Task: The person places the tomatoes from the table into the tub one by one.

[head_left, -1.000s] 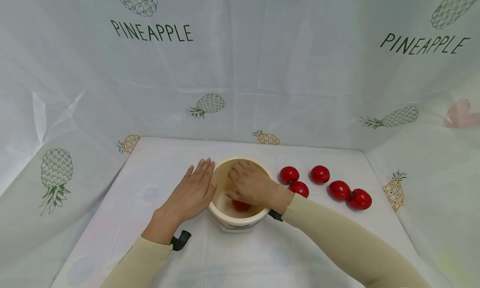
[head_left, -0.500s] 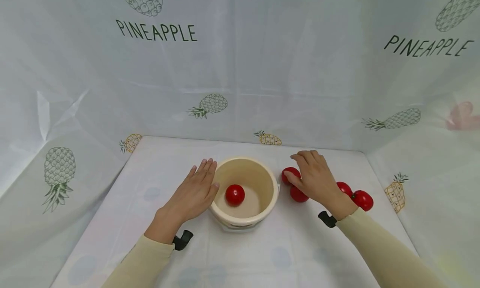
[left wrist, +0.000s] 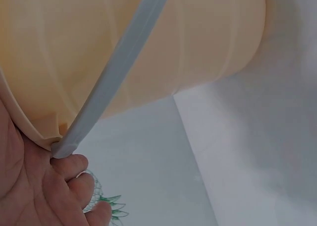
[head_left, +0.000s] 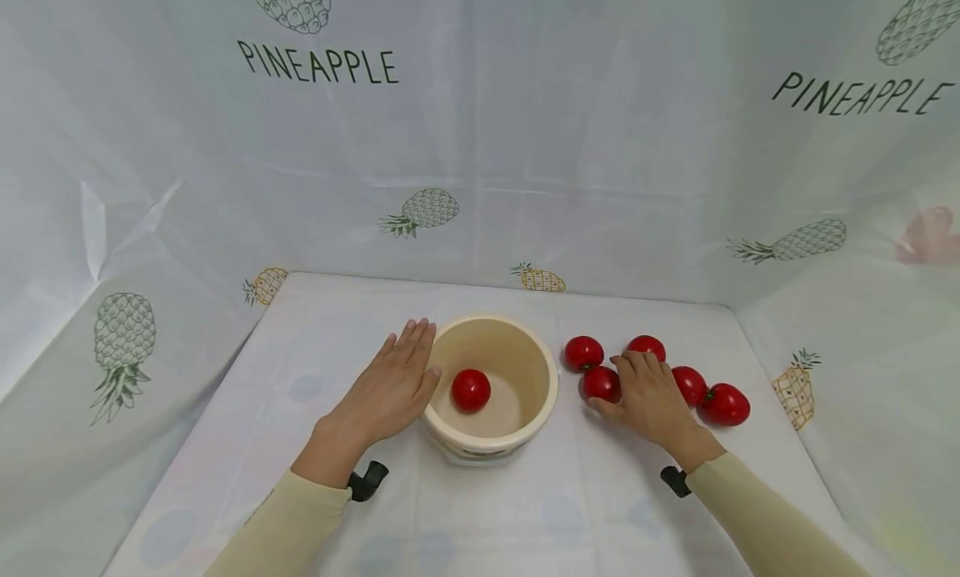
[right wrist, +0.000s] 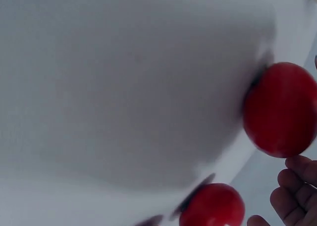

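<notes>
A cream bucket (head_left: 536, 377) stands mid-table with a red tomato (head_left: 470, 391) lying inside. My left hand (head_left: 386, 385) lies flat along the bucket's left rim, fingers straight; the left wrist view shows its palm against the rim beside the grey bail handle (left wrist: 119, 62). To the right, my right hand (head_left: 651, 398) grips another tomato (head_left: 601, 383), thumb on its near side and fingers on its far right. That tomato (right wrist: 280, 109) sits on the table in the right wrist view, with fingertips (right wrist: 299, 164) at its edge.
Behind the gripped tomato lies a tomato (head_left: 583, 353). Beyond my right hand a tomato (head_left: 647, 345) is partly hidden. Two more tomatoes, one (head_left: 688, 385) and another (head_left: 724, 404), touch at the right. A pineapple-print sheet (head_left: 480, 143) hangs round the table (head_left: 345, 302).
My right hand has come out of the bucket, leaving a tomato inside. It has moved right and down to a tomato on the table. The left hand stays at the rim.
</notes>
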Motion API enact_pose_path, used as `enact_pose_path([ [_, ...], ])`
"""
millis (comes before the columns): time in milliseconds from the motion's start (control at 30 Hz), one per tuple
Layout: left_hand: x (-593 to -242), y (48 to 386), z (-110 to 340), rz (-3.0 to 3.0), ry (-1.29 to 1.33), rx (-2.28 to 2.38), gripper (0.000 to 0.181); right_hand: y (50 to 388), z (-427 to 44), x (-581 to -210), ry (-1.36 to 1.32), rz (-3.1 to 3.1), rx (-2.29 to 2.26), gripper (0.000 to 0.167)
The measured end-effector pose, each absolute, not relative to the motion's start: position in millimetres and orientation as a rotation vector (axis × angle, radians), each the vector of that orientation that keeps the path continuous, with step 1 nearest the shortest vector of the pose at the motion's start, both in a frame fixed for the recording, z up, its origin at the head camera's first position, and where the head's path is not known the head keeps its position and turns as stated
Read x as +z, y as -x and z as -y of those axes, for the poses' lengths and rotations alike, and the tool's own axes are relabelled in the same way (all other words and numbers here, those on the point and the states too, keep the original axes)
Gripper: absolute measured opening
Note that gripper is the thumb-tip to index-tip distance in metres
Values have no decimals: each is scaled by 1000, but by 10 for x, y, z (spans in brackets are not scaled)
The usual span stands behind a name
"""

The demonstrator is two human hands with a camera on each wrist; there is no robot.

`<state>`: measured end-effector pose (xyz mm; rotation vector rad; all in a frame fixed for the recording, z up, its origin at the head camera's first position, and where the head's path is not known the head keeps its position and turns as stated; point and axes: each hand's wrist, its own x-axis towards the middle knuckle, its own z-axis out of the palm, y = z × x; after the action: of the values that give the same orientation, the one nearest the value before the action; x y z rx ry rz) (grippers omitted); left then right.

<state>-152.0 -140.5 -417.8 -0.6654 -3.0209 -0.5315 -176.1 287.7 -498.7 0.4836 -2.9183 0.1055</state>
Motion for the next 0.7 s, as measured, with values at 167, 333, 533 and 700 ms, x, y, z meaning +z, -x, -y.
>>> enact_pose_path([
  [167, -4179, 1520, 1397, 3029, 667, -535, 69, 1754, -2884, -5085, -474, 2928, 93, 85],
  [333, -4177, 1523, 1390, 3030, 668, -533, 69, 1736, -2882, -5120, -457, 2922, 116, 79],
  [533, -4179, 1522, 1394, 3038, 665, -535, 69, 1701, -2866, -5065, -470, 2884, 72, 77],
  [700, -4187, 1528, 1406, 3039, 657, -537, 69, 1700, -2825, -4942, -524, 2772, 61, 74],
])
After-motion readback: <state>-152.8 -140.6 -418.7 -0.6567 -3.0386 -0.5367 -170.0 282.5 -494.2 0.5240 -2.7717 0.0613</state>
